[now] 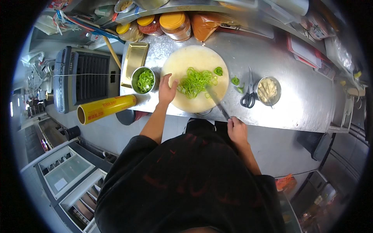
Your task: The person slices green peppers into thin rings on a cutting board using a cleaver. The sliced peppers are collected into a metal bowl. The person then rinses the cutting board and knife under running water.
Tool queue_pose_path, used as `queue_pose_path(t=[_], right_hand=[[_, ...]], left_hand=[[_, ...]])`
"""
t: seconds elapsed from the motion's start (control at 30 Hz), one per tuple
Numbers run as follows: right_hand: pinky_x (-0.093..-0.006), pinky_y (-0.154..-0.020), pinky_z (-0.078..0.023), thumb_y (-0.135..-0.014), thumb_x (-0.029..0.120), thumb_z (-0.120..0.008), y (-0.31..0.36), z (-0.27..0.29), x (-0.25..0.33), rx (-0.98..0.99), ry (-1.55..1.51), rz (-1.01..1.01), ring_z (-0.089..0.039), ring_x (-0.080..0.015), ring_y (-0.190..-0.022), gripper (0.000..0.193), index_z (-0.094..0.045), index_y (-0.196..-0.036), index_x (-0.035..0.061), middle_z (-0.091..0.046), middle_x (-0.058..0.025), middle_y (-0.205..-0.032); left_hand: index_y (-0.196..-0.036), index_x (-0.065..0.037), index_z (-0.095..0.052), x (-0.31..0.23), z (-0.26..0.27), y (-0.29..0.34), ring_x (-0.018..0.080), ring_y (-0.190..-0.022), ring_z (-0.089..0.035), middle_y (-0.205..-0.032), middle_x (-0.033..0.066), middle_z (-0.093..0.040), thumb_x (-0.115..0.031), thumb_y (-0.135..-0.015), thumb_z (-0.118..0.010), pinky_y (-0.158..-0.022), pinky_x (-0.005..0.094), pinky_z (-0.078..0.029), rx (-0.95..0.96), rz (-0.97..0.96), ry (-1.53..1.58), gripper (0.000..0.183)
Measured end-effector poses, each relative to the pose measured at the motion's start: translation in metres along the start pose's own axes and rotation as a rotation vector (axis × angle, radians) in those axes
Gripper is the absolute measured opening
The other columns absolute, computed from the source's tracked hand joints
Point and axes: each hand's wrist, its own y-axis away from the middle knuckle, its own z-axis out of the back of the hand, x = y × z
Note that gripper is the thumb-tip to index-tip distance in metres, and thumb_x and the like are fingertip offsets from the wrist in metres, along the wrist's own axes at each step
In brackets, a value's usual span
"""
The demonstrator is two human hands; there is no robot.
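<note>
On the round cutting board (194,54) lies a loose heap of sliced green peppers (194,82), with a green pepper end (218,71) at its right. My right hand (237,131) grips the handle of a knife (222,110) at the counter's front edge. Its blade points up and left onto the board, against the right side of the heap. At the board's left rim, my left hand (167,91) holds nothing, thumb and fingers apart. Just left of it stands a metal bowl (135,87) with more green slices inside.
Right of the board are pepper scraps (235,80), black scissors (248,93) and a bowl (259,101) of pale chopped food. A gold tray (134,58) and yellow film roll (107,110) lie at left. Lidded jars (175,27) line the back beneath a shelf (186,7).
</note>
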Motion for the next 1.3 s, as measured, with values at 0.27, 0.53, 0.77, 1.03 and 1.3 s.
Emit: queue_pose_path(t=[0.27, 0.53, 0.77, 1.03, 1.3], right_hand=[[-0.0428, -0.052, -0.05, -0.115, 0.034, -0.043, 0.009, -0.037, -0.049, 0.045, -0.352, -0.534, -0.065, -0.0278, -0.051, 0.051, -0.057, -0.081, -0.0001, -0.062, -0.0134, -0.06], [-0.0359, -0.045, -0.047, -0.116, 0.034, -0.039, -0.011, -0.11, -0.015, 0.006, -0.571, -0.6, -0.061, -0.0191, -0.046, 0.052, -0.056, -0.082, -0.002, -0.06, -0.0098, -0.057], [-0.036, -0.045, -0.049, -0.115, 0.027, -0.044, -0.039, -0.145, 0.023, 0.062, -0.613, -0.487, -0.061, -0.0188, -0.045, 0.042, -0.054, -0.085, -0.0003, -0.059, -0.0077, -0.058], [-0.0339, -0.045, -0.048, -0.115, 0.025, -0.043, -0.036, -0.128, 0.032, 0.116, -0.672, -0.39, -0.057, -0.0164, -0.045, 0.041, -0.054, -0.084, 0.0001, -0.058, -0.0065, -0.058], [-0.0303, -0.045, -0.044, -0.116, 0.029, -0.041, -0.045, -0.094, 0.031, 0.202, -0.778, -0.399, -0.055, -0.0134, -0.047, 0.044, -0.054, -0.085, -0.0003, -0.059, -0.0063, -0.061]], left_hand=[[-0.157, -0.007, -0.045, -0.016, -0.049, 0.011, 0.0464, -0.151, -0.035, -0.167, 0.0222, -0.034, -0.052, -0.089, -0.077, -0.123, 0.0609, -0.026, 0.105, -0.307, -0.16, 0.088], [-0.148, -0.003, -0.055, -0.022, -0.076, 0.014, 0.0497, -0.143, -0.043, -0.161, 0.0242, -0.043, -0.046, -0.083, -0.083, -0.119, 0.0604, -0.033, -0.022, -0.35, -0.081, 0.083], [-0.145, -0.003, -0.058, -0.062, -0.103, 0.034, 0.0514, -0.141, -0.043, -0.16, 0.0294, -0.04, -0.05, -0.076, -0.088, -0.116, 0.0594, -0.039, -0.083, -0.276, -0.014, 0.088], [-0.137, -0.004, -0.065, -0.084, -0.105, 0.047, 0.0487, -0.14, -0.046, -0.156, 0.0267, -0.044, -0.04, -0.073, -0.092, -0.114, 0.0559, -0.042, -0.206, -0.133, 0.077, 0.078], [-0.14, -0.005, -0.064, -0.114, -0.075, 0.046, 0.0529, -0.141, -0.043, -0.156, 0.0267, -0.044, -0.044, -0.078, -0.087, -0.113, 0.0574, -0.044, -0.247, -0.118, 0.085, 0.077]])
